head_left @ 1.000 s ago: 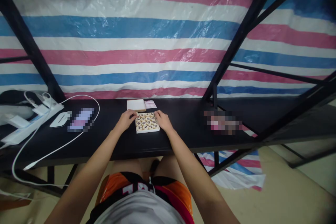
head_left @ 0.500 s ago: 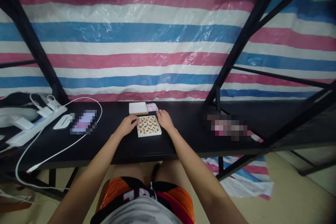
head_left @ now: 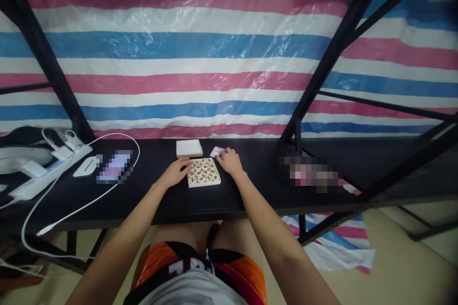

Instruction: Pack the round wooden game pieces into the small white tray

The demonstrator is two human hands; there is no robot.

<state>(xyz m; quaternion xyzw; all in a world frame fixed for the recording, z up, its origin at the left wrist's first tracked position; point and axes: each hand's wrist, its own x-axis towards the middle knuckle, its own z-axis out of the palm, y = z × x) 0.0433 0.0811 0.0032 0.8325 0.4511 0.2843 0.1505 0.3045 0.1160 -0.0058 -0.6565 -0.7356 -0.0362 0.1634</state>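
A shallow white box (head_left: 204,184) of round Chinese chess pieces (head_left: 204,170) lies in front of me, the dark characters facing up. My left hand (head_left: 176,172) rests at its left edge, fingers stretched out and fingertips over the pieces at the upper left corner. To the right of the box, my right hand (head_left: 230,160) has its fingers closed on the near edge of a pink-and-white slip of paper (head_left: 216,151). Its fingertips partly cover the paper. Just behind the box sits a white box lid (head_left: 189,147).
On the black desk (head_left: 150,200) at left are a blurred-out phone (head_left: 115,166), a white flat device (head_left: 84,167), a white cable (head_left: 80,208) and a power strip (head_left: 46,177). A blurred-out item (head_left: 311,174) lies at right. Black frame posts and a striped plastic sheet (head_left: 186,45) stand behind.
My right hand has moved slightly right, and the paper has slid right, away from the lid. My left hand stays at the box's left edge.
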